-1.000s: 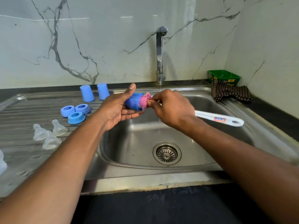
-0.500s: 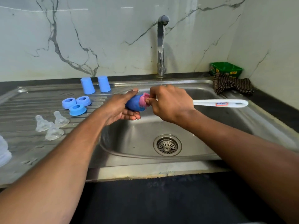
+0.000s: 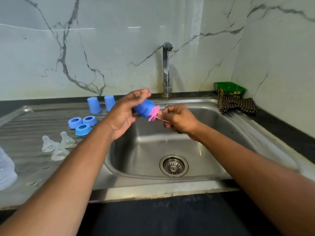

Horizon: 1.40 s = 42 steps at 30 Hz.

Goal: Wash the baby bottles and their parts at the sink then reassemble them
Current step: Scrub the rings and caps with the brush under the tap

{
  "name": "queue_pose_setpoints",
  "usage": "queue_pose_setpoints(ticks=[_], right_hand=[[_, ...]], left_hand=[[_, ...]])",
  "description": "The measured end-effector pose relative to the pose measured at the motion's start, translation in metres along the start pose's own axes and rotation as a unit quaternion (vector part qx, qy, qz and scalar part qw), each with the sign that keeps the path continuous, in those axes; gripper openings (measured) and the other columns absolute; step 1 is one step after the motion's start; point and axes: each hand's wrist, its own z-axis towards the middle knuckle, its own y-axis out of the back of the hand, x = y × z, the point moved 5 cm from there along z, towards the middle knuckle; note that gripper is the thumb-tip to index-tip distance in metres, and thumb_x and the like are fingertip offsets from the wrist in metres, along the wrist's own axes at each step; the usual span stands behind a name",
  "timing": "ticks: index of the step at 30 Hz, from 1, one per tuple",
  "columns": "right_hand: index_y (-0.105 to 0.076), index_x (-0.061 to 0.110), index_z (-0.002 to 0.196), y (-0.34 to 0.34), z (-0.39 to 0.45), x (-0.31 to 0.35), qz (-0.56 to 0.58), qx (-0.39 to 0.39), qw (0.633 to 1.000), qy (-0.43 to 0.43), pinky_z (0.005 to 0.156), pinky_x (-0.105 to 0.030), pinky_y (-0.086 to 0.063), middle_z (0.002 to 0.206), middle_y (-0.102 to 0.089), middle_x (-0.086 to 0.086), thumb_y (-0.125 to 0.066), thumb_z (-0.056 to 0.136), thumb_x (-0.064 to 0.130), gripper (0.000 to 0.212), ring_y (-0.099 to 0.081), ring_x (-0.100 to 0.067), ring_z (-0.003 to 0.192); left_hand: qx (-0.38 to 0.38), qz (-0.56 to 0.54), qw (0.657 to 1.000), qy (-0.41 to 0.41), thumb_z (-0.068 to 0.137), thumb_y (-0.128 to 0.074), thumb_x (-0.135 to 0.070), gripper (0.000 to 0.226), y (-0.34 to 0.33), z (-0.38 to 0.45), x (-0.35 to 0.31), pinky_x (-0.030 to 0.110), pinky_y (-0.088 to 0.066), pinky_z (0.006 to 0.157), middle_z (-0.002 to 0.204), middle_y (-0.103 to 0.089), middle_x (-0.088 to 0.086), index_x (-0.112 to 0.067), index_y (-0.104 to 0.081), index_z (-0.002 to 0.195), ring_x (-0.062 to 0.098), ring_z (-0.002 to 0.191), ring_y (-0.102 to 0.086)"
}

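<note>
My left hand [image 3: 125, 113] holds a blue bottle cap [image 3: 144, 108] sideways over the sink basin [image 3: 153, 150], thumb above it and fingers beneath. A brush with pink bristles [image 3: 154, 114] sticks out of the cap's mouth. My right hand [image 3: 179, 120] grips the brush by its thin wire stem; the white handle is hidden behind that hand. On the draining board [image 3: 34, 120] stand two more blue caps [image 3: 93, 105], three blue collar rings [image 3: 82, 124] and three clear teats [image 3: 58, 147]. A clear bottle [image 3: 6, 169] shows at the left edge.
The tap [image 3: 166, 68] stands behind the basin, with a thin stream running from its spout. A green box [image 3: 230, 88] and a dark checked cloth [image 3: 237, 104] lie at the back right corner. The drain [image 3: 173, 165] sits in the basin floor.
The brush has been drawn partly out of the cap, so more pink bristles show. Its white handle has dropped out of sight behind my right hand. The camera has tilted upward.
</note>
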Motion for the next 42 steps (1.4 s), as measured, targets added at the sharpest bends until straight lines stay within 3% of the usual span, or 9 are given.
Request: queue_pose_setpoints(ticks=[4, 8, 13, 17, 22, 25, 29, 36, 42], right_hand=[[-0.064, 0.018, 0.073, 0.008, 0.005, 0.007, -0.194, -0.085, 0.970, 0.119, 0.054, -0.030, -0.046, 0.061, -0.063, 0.001, -0.071, 0.091, 0.032, 0.024, -0.057, -0.012, 0.053], [-0.066, 0.030, 0.089, 0.002, -0.002, 0.015, -0.384, -0.155, 0.899, 0.144, 0.071, -0.035, -0.050, 0.090, -0.072, -0.002, -0.061, 0.091, 0.051, 0.022, -0.065, -0.026, 0.091], [-0.061, 0.024, 0.074, 0.009, 0.006, 0.009, -0.196, -0.117, 0.969, 0.097, 0.056, -0.027, -0.038, 0.063, -0.058, 0.000, -0.065, 0.094, 0.031, 0.021, -0.050, -0.017, 0.055], [-0.062, 0.012, 0.083, -0.002, 0.008, -0.014, 0.054, 0.037, 0.996, -0.062, 0.040, -0.015, -0.013, 0.051, -0.035, 0.001, -0.056, 0.100, 0.021, 0.020, -0.021, -0.006, 0.037], [-0.056, 0.016, 0.073, 0.004, 0.006, -0.003, -0.113, -0.094, 0.982, 0.120, 0.049, -0.025, -0.033, 0.055, -0.052, 0.002, -0.064, 0.097, 0.023, 0.025, -0.040, -0.006, 0.045], [-0.055, 0.028, 0.077, 0.007, 0.003, -0.003, -0.271, -0.135, 0.938, 0.167, 0.063, -0.033, -0.048, 0.069, -0.064, 0.007, -0.061, 0.095, 0.043, 0.024, -0.060, -0.014, 0.068], [-0.046, 0.036, 0.082, 0.011, 0.003, -0.006, -0.363, -0.159, 0.904, 0.162, 0.069, -0.041, -0.052, 0.082, -0.068, -0.001, -0.049, 0.095, 0.052, 0.021, -0.064, -0.030, 0.085], [-0.067, 0.005, 0.076, 0.002, 0.012, -0.025, -0.068, -0.027, 0.996, 0.043, 0.048, -0.021, -0.032, 0.044, -0.048, 0.009, -0.058, 0.099, 0.014, 0.026, -0.036, -0.002, 0.040], [-0.063, 0.019, 0.075, 0.012, 0.007, -0.007, -0.249, -0.127, 0.945, 0.171, 0.056, -0.028, -0.040, 0.058, -0.058, 0.009, -0.064, 0.095, 0.039, 0.028, -0.049, -0.001, 0.053]], left_hand=[[-0.204, 0.147, 0.963, 0.093, 0.088, -0.045, -0.071, 0.052, 0.020, -0.005, 0.003, 0.027, -0.047, 0.062, 0.080, -0.065, 0.000, -0.022, -0.062, 0.089, 0.015, 0.064, -0.059], [-0.168, 0.258, 0.948, 0.077, 0.084, -0.052, -0.074, 0.059, 0.023, -0.005, 0.008, 0.018, -0.030, 0.037, 0.059, -0.061, 0.004, -0.018, -0.070, 0.090, 0.014, 0.041, -0.048], [-0.043, 0.063, 0.996, 0.050, 0.084, -0.068, -0.032, 0.029, 0.011, 0.000, 0.010, 0.020, -0.054, 0.059, 0.096, -0.069, 0.010, -0.017, -0.068, 0.108, 0.014, 0.067, -0.066], [0.064, 0.029, 0.997, -0.015, 0.075, -0.076, -0.001, 0.051, 0.011, -0.001, 0.008, 0.025, -0.054, 0.089, 0.124, -0.067, -0.001, -0.020, -0.064, 0.121, 0.013, 0.109, -0.065], [-0.044, 0.010, 0.999, 0.029, 0.078, -0.072, -0.051, 0.042, 0.013, 0.003, 0.005, 0.032, -0.047, 0.092, 0.121, -0.068, -0.009, -0.036, -0.062, 0.117, 0.012, 0.109, -0.064], [-0.156, 0.134, 0.975, 0.080, 0.081, -0.058, -0.070, 0.047, 0.021, -0.001, 0.011, 0.022, -0.041, 0.053, 0.081, -0.065, -0.007, -0.028, -0.068, 0.097, 0.013, 0.058, -0.053], [-0.067, 0.058, 0.994, 0.062, 0.091, -0.067, -0.031, 0.014, 0.012, -0.001, 0.019, 0.019, -0.044, 0.046, 0.083, -0.063, 0.003, -0.023, -0.071, 0.101, 0.010, 0.054, -0.048], [0.058, -0.018, 0.998, 0.002, 0.083, -0.059, 0.013, 0.058, 0.008, -0.001, 0.013, 0.024, -0.052, 0.091, 0.131, -0.063, -0.002, -0.020, -0.058, 0.131, 0.007, 0.114, -0.061], [-0.171, 0.163, 0.967, 0.096, 0.079, -0.065, -0.067, 0.054, 0.028, -0.002, 0.014, 0.032, -0.055, 0.075, 0.095, -0.073, 0.002, -0.019, -0.068, 0.103, 0.018, 0.077, -0.070]])
